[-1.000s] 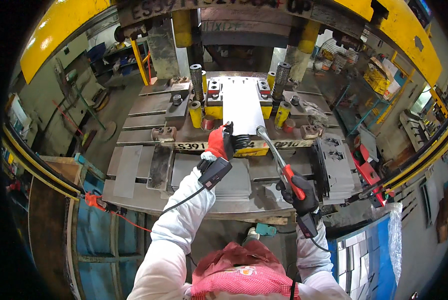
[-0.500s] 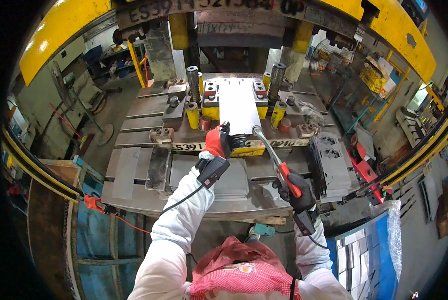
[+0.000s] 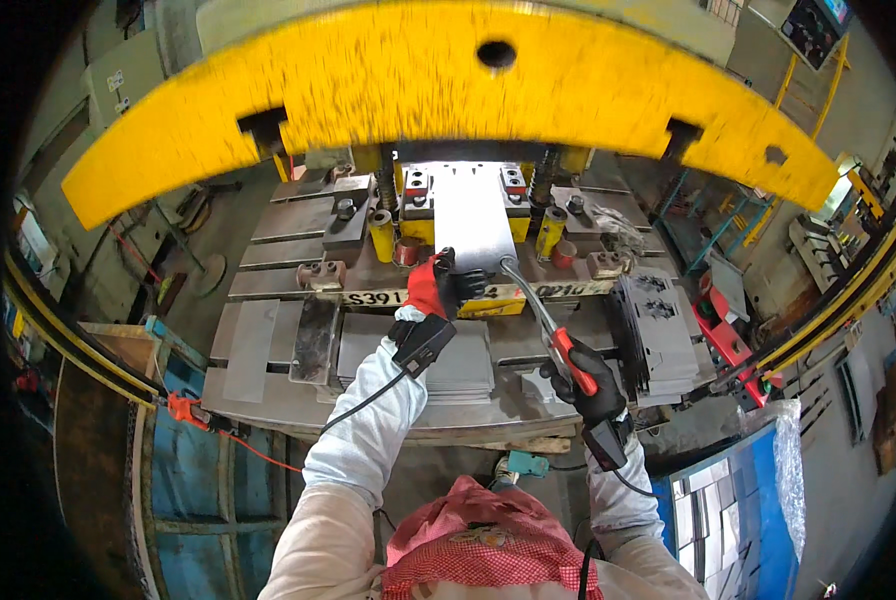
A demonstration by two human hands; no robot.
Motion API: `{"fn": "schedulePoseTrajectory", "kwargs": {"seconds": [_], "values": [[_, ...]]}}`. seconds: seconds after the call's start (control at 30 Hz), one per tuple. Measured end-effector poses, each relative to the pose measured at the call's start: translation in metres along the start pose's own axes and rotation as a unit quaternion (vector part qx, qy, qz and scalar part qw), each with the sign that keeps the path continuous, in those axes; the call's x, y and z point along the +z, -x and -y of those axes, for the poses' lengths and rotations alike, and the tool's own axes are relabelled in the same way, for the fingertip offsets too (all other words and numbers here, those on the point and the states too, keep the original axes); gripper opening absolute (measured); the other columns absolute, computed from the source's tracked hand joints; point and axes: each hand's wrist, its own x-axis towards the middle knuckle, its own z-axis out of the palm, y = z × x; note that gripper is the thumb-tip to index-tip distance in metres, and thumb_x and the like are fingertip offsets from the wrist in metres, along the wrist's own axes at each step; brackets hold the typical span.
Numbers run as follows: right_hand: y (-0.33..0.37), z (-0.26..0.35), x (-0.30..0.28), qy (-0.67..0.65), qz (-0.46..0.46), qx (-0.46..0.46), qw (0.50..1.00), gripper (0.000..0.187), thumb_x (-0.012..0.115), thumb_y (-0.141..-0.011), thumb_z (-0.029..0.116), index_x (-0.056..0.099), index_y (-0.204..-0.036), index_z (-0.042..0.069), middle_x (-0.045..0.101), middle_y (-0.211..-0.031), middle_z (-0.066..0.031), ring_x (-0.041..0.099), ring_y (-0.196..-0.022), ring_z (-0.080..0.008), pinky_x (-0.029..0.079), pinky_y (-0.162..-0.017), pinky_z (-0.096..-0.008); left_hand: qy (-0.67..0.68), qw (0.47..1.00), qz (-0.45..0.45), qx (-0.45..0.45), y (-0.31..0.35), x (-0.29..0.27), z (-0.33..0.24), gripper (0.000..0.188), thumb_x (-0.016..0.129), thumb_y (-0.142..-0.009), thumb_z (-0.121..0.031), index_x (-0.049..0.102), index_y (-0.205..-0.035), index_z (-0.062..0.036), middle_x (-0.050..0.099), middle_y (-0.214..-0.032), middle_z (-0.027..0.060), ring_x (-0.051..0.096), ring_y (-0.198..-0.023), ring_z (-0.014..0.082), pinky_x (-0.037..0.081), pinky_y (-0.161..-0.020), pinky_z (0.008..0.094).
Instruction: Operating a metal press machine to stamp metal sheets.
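Observation:
A bright flat metal sheet [image 3: 473,225] extends toward me from the press's lower die [image 3: 415,203]. My left hand [image 3: 440,285], in a red and black glove, is at the sheet's near left corner. Its thumb is at the edge and its fingers reach right along the near end, partly under it. In a black glove, my right hand [image 3: 590,385] is closed around red-handled metal tongs [image 3: 546,318]. The rounded tip of the tongs meets the sheet's near right corner. The sheet's far end lies in the die, partly hidden.
The press's wide yellow slide [image 3: 388,75] hangs over the die. Flat sheets [image 3: 448,358] are stacked before me. Cut plates with openings [image 3: 660,330] are piled at right. Yellow posts [image 3: 382,235] flank the die. A blue-framed bin [image 3: 738,500] stands lower right.
The yellow slide has come down, covering the upper die and the background. Both hands stay nearly in place at the sheet's near end, shifting only slightly.

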Motion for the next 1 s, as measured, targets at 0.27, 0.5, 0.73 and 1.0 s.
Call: {"fn": "schedulePoseTrajectory", "kwargs": {"seconds": [0.27,0.5,0.73,1.0], "values": [[-0.004,-0.008,0.006,0.035,-0.05,-0.022,0.998,0.056,0.051,-0.077,0.036,0.041,-0.123,0.006,0.058,-0.077,-0.0118,0.044,-0.048,-0.0102,0.031,-0.04,-0.0207,0.101,0.994,-0.002,-0.027,-0.005,-0.01,0.001,0.023,0.05,-0.083,-0.027,0.047,-0.093,-0.0063,0.06,-0.081,0.0196,0.061,-0.062,0.0357,0.053,-0.052,0.0427],[-0.005,-0.006,0.014,0.032,-0.007,-0.001,0.999,0.055,0.052,-0.078,0.035,0.041,-0.123,0.007,0.057,-0.079,-0.0094,0.044,-0.049,-0.0099,0.032,-0.041,-0.0205,-0.001,0.999,0.004,0.04,-0.019,-0.035,0.0,0.038,0.046,-0.086,-0.032,0.043,-0.116,-0.0089,0.052,-0.104,0.027,0.057,-0.085,0.0357,0.05,-0.066,0.0429],[0.0,0.012,0.002,0.091,0.031,0.007,0.995,0.052,0.056,-0.078,0.029,0.043,-0.121,0.002,0.055,-0.076,-0.005,0.044,-0.048,-0.0068,0.033,-0.041,-0.02,-0.251,0.937,0.02,0.244,-0.03,-0.029,0.016,0.033,0.038,-0.091,-0.03,0.054,-0.079,-0.0035,0.058,-0.063,0.0113,0.059,-0.052,0.0231,0.047,-0.045,0.0338],[-0.081,0.065,0.018,0.135,0.009,-0.076,0.988,0.053,0.055,-0.081,0.029,0.041,-0.125,0.003,0.055,-0.089,-0.0027,0.052,-0.068,-0.008,0.042,-0.053,-0.0203,-0.093,0.992,0.056,0.064,-0.014,-0.009,0.012,0.034,0.048,-0.088,-0.035,0.05,-0.104,-0.0043,0.059,-0.085,0.0115,0.061,-0.069,0.0241,0.053,-0.057,0.0359]]}}
